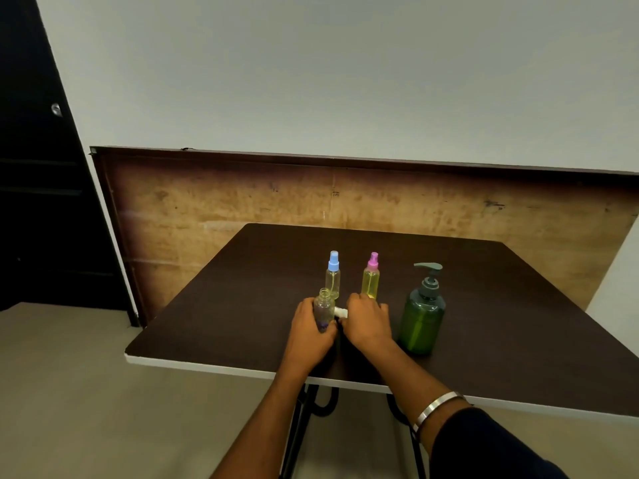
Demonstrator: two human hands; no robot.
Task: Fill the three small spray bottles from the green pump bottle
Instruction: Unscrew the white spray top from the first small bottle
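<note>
My left hand (pixel 311 331) grips a small clear spray bottle (pixel 324 305) standing upright on the dark table (pixel 214 305), its neck uncapped. My right hand (pixel 368 323) holds that bottle's white spray cap (pixel 340 312) just to the right of it. Behind them stand a blue-capped spray bottle (pixel 333 275) with pale liquid and a pink-capped spray bottle (pixel 371 276) with yellow liquid. The green pump bottle (pixel 422 314) stands upright to the right of my right hand.
The table's white front edge (pixel 207 367) runs below my wrists. A wooden board (pixel 242 195) leans against the wall behind the table. A dark door (pixel 41 202) is at the left. A metal bangle (pixel 437 406) sits on my right wrist.
</note>
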